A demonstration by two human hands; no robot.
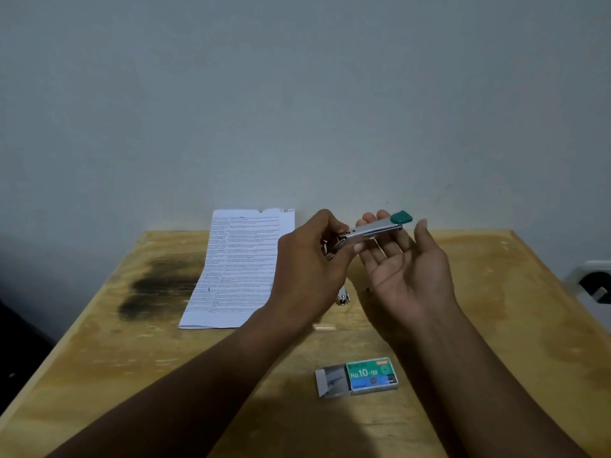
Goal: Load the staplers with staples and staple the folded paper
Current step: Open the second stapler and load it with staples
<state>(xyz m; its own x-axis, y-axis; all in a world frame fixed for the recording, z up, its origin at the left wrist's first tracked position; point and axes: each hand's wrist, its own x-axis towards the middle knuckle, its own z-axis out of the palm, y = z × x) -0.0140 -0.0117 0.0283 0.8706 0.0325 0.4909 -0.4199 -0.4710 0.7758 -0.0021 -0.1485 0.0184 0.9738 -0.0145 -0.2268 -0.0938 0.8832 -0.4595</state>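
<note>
A small silver stapler (pixel 375 230) with a green cap is held above the table between both hands. My left hand (pixel 310 259) grips its hinge end, fingers closed around it. My right hand (pixel 403 266) lies palm up under the stapler, fingers supporting its body. The folded printed paper (pixel 238 269) lies on the table to the left of my hands. A second stapler (pixel 111 298) shows partly under my left wrist, mostly hidden. A green staple box (pixel 358 376) lies near me, its drawer slid out to the left.
The wooden table (pixel 496 309) has a dark stain (pixel 158 285) at the left. A small pale strip (pixel 324 327) lies on the table under my left forearm. A white socket (pixel 591 282) sits at the right edge. A plain wall stands behind.
</note>
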